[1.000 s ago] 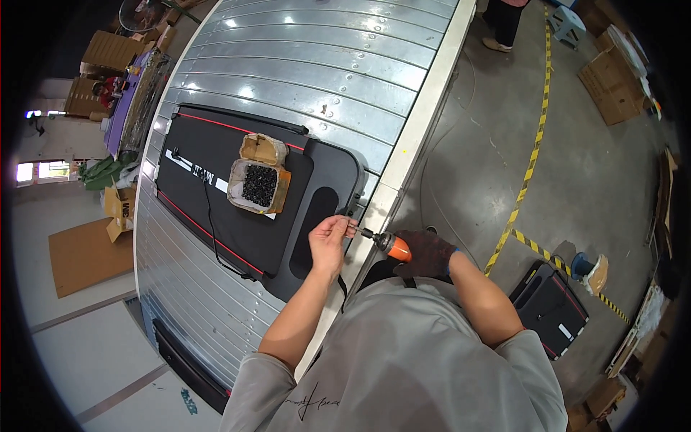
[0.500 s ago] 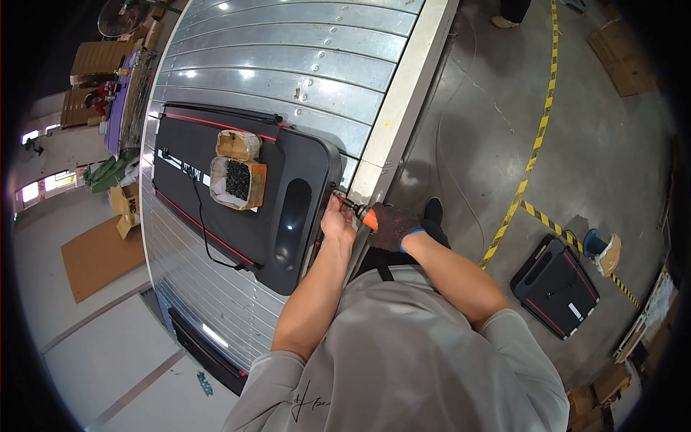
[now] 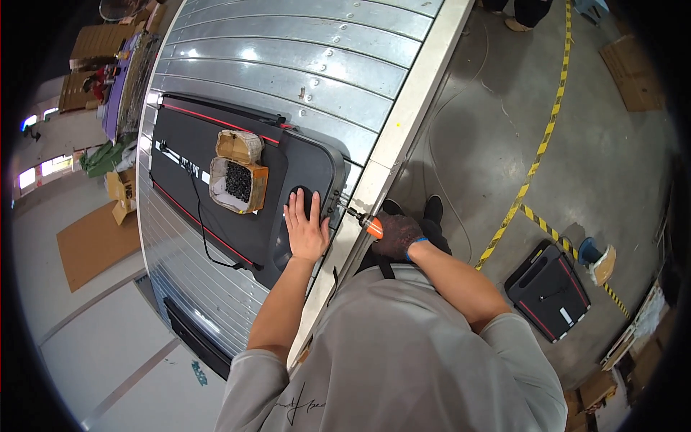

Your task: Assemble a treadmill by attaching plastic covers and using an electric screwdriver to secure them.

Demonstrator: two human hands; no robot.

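A black flat treadmill deck [image 3: 216,144] with red trim lies on a ribbed metal conveyor [image 3: 288,65]. My left hand [image 3: 306,229] rests flat, fingers apart, on the deck's near end. My right hand [image 3: 396,234], in a dark glove, grips an orange-handled screwdriver [image 3: 363,223] whose tip meets the deck's near side edge. A small open cardboard box of dark screws [image 3: 237,181] sits on the deck, just left of my left hand.
A black cable [image 3: 201,223] trails across the deck. On the floor to the right lie a black tool case [image 3: 548,288], yellow-black floor tape [image 3: 536,165] and cardboard boxes. Another person's feet [image 3: 522,14] stand at the top. Cardboard stacks sit at far left.
My left hand has moved from pinching at the deck's edge beside the screwdriver tip to lying flat on the deck's top. The right hand keeps the screwdriver at the edge.
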